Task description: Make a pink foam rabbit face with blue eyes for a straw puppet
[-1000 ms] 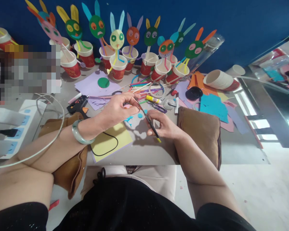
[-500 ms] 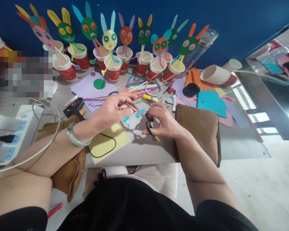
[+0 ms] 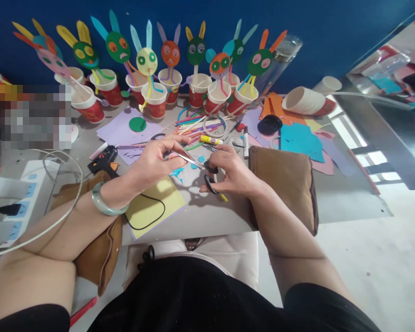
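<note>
My right hand grips black-handled scissors, its fingers in the loops. The blades point left toward my left hand, which is closed in a pinch at their tips. What the left fingers hold is mostly hidden. Below the blades lie small blue paper discs and blue paper scraps. A yellow glue stick lies just beyond my hands. Under my left wrist is a yellow sheet with a black cord loop on it.
Red paper cups with rabbit-faced paper figures stand along the blue wall. A glue gun and a power strip are on the left. Brown cushions lie under both forearms. Stacked cups and blue paper are at the right.
The view has shifted slightly, moving the cups a little left and down. Both hands keep nearly the same pose, and the scissors' handles look somewhat closer together.
</note>
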The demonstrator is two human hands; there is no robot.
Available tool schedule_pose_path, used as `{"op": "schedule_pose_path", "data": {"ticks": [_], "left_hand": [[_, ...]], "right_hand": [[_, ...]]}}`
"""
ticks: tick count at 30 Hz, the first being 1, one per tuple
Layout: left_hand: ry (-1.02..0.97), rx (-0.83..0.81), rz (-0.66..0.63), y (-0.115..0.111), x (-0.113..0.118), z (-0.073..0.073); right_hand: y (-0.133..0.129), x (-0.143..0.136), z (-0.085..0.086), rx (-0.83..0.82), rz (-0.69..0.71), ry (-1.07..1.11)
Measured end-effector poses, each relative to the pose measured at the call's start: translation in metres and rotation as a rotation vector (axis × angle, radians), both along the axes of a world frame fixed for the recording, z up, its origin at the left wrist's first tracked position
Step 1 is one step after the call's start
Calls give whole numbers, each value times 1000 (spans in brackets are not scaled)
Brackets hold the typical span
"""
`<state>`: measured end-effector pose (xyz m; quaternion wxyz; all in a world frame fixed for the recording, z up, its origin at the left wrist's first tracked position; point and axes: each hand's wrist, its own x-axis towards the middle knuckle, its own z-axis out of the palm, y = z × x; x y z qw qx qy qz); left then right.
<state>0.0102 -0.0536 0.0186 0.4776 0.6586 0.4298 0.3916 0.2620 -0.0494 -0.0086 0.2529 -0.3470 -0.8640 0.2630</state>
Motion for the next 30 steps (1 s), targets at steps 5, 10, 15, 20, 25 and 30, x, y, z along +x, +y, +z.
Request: {"op": "schedule_pose_path", "data": {"ticks": [5, 10, 15, 20, 25, 30], "left_hand": [[15, -10, 11, -2, 1, 3], [-13, -2, 0, -1, 1, 2], [-39, -8, 8, -1, 1, 1], [-20, -25, 16, -2, 2, 3], [-26, -31, 27, -3, 2, 4], [-58, -39, 35, -3, 2, 1]], "right_hand": [[0, 0, 0, 9, -9, 16], [0, 0, -1, 6, -6, 27], [1, 0, -2, 8, -5, 26], [2, 0, -4, 21, -18, 49], [1, -1, -5, 36, -25, 59], [1, -1, -6, 58, -45, 45]]}}
